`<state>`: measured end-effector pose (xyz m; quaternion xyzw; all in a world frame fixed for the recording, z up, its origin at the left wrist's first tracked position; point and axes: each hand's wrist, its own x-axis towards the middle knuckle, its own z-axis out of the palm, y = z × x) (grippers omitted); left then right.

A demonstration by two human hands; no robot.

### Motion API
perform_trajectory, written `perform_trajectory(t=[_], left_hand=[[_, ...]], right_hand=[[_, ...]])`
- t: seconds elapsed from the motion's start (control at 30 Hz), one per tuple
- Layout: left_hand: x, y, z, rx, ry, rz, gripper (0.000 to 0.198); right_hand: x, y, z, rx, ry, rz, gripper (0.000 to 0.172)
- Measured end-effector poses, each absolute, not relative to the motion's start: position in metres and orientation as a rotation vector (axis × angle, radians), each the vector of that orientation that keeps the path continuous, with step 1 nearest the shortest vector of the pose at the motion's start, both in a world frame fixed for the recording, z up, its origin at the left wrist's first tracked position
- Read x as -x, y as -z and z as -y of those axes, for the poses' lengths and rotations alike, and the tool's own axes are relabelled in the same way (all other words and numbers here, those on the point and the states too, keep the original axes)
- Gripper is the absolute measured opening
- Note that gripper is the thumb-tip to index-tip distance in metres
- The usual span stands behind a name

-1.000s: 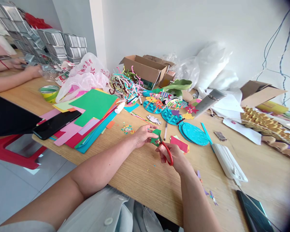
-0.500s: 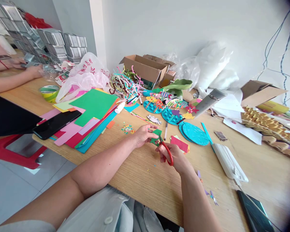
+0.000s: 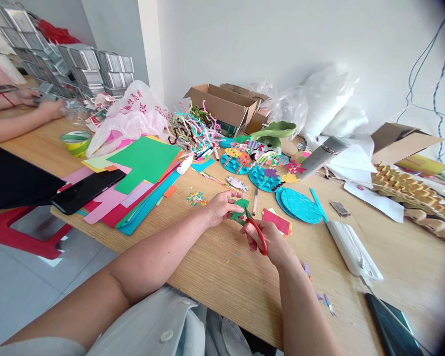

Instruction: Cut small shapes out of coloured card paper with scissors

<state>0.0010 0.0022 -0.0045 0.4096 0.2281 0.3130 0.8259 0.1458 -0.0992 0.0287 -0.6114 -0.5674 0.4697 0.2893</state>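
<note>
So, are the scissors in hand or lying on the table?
In hand: the right hand grips the scissors, their blade end at the green paper held in the left hand.

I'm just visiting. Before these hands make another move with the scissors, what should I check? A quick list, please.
1. Green paper held: ok, the left hand grips it.
2. Scissors in hand: ok, the right hand holds them by the red handles.
3. Blades at the paper: ok, they overlap it in this view.
4. Left fingers clear of the blades: cannot tell, they are close and too small to judge.
5. Table free of scraps: not ok, colourful paper bits lie beyond the left forearm.
</note>
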Motion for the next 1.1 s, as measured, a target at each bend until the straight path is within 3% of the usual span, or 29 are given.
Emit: perform_trajectory(t=[1.1], left_hand=[[0.0001,0.0023,-0.0012,-0.886,-0.665,-0.539,0.049]], right_hand=[[-0.1408,-0.0360,0.0995,1.621,-1.304,1.492,0.052]])
